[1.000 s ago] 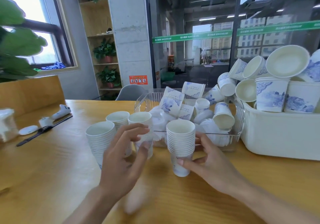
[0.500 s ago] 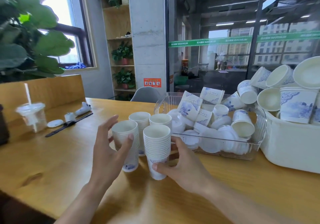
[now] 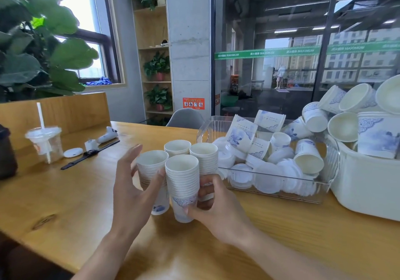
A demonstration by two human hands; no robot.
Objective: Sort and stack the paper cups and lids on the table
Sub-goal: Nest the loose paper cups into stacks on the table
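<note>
Cup stack (image 3: 183, 184) stands upright, mouth up, right hand (image 3: 216, 210) fingers curled around it.

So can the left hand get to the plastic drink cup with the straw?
Probably yes. The left hand only rests against a cup stack with its fingers spread, and bare table lies between it and the drink cup. It looks like a stretch, though.

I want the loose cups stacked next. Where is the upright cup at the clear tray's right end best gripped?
Grip the upright cup round its side wall just below the open rim, coming from above. Its mouth faces up and lids crowd its base inside the clear tray, so I think the upper wall is freest.
</note>
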